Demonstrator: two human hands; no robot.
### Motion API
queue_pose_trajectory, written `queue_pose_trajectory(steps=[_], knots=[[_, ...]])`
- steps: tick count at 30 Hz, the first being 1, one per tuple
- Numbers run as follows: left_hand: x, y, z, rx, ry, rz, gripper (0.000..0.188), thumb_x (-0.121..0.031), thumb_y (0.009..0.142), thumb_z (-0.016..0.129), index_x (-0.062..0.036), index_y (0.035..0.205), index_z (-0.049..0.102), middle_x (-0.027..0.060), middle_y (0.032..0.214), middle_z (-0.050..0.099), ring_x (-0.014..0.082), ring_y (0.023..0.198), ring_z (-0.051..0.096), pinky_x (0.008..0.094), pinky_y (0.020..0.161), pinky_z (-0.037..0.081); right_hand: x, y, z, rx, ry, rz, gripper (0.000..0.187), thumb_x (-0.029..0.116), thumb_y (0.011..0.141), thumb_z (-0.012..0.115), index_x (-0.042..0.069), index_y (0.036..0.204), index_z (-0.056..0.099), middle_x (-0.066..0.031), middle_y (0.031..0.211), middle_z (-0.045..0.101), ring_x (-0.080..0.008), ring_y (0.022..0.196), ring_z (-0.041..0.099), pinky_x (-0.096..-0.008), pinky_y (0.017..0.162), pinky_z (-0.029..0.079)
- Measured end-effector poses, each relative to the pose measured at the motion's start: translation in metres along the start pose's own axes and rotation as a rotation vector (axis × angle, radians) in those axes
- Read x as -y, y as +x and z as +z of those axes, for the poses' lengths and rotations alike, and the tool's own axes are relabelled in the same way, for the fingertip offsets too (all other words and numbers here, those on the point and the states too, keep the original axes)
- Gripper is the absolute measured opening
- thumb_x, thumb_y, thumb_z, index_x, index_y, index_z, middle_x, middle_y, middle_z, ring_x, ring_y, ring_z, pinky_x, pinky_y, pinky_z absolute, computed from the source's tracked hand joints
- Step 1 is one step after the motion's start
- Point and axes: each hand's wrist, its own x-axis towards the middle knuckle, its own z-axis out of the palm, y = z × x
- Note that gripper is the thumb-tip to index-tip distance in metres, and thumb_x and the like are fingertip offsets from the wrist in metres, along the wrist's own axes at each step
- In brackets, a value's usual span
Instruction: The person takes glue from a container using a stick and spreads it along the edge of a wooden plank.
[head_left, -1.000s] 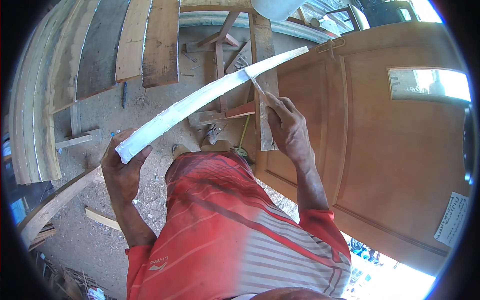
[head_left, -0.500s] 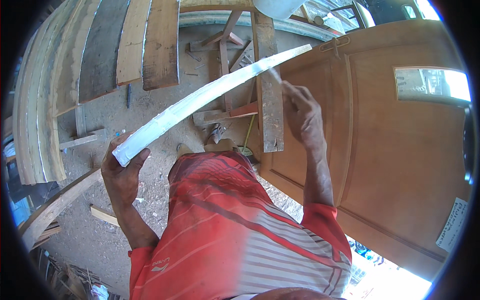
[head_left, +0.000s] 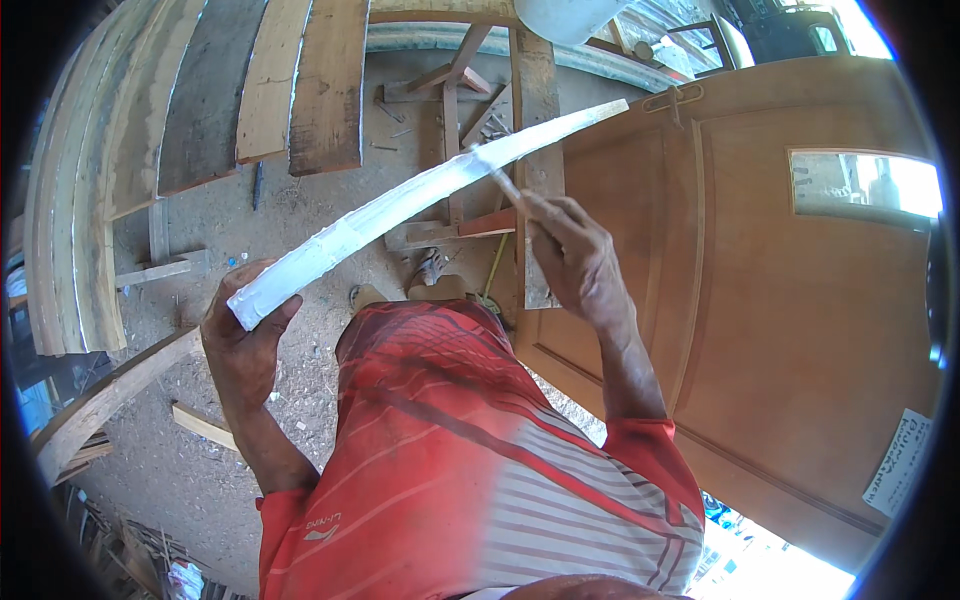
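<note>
A long wooden board, its upper face coated white for most of its length, slants from near left to far right. Bare wood shows at its far tip. My left hand grips the near end from below, thumb on one side. In my right hand is a thin stick, pinched between the fingers. Its white-smeared tip touches the coated face past the middle. Whether that tip has bristles I cannot make out. The board crosses above a narrow upright-looking plank; I cannot tell if it rests there.
Several wide planks lie side by side at the far left. A brown panelled door stands along the right. Wooden trestle legs are ahead, with a white bucket behind. A curved timber is at lower left.
My right hand has moved left and nearer along the board, carrying the stick's tip toward the middle. The left hand keeps its hold on the near end.
</note>
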Motion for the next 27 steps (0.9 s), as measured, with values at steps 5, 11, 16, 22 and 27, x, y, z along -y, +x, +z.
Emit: queue_pose_trajectory(steps=[5, 11, 16, 22, 27], knots=[[0.003, 0.000, 0.001, 0.014, 0.021, 0.058, 0.036, -0.007, 0.088, 0.085, -0.0042, 0.122, 0.072, 0.0091, 0.118, 0.075, 0.0170, 0.108, 0.069, 0.0326, 0.092, 0.056, -0.008, 0.002, -0.007, -0.094, -0.029, 0.070, 0.033, 0.001, 0.097, 0.064, 0.005, 0.130, 0.070, -0.0204, 0.111, 0.071, -0.0348, 0.091, 0.074, -0.0401, 0.079, 0.059], [0.006, -0.002, 0.001, 0.033, 0.004, 0.052, 0.037, -0.003, 0.087, 0.084, -0.0038, 0.122, 0.072, 0.0085, 0.118, 0.075, 0.0158, 0.107, 0.068, 0.0324, 0.091, 0.056, -0.015, -0.012, 0.007, -0.127, -0.159, 0.166, 0.035, 0.000, 0.096, 0.064, 0.005, 0.130, 0.070, -0.0207, 0.110, 0.071, -0.0364, 0.094, 0.073, -0.0422, 0.081, 0.059], [0.006, -0.004, -0.001, 0.038, -0.006, 0.046, 0.038, -0.001, 0.085, 0.084, -0.0038, 0.122, 0.072, 0.0084, 0.118, 0.075, 0.0165, 0.109, 0.069, 0.0327, 0.091, 0.056, 0.044, -0.016, 0.022, 0.012, 0.002, -0.022, 0.036, 0.002, 0.094, 0.067, 0.001, 0.130, 0.067, -0.0192, 0.115, 0.070, -0.0388, 0.095, 0.072, -0.0451, 0.081, 0.059], [0.011, -0.001, -0.004, 0.054, 0.118, 0.171, 0.042, -0.002, 0.082, 0.086, -0.0056, 0.122, 0.072, 0.0097, 0.120, 0.075, 0.0199, 0.109, 0.071, 0.0340, 0.091, 0.057, 0.051, -0.027, 0.033, -0.057, -0.061, -0.046, 0.034, -0.001, 0.095, 0.065, 0.001, 0.129, 0.068, -0.0182, 0.114, 0.071, -0.0374, 0.097, 0.073, -0.0433, 0.082, 0.060], [0.018, 0.000, -0.007, 0.061, 0.212, 0.250, 0.047, 0.003, 0.080, 0.085, -0.0062, 0.124, 0.072, 0.0090, 0.120, 0.075, 0.0193, 0.111, 0.070, 0.0340, 0.095, 0.056, 0.032, -0.004, -0.011, -0.098, -0.217, -0.223, 0.029, 0.001, 0.099, 0.061, 0.006, 0.126, 0.071, -0.0161, 0.110, 0.073, -0.0352, 0.095, 0.073, -0.0446, 0.083, 0.060]])
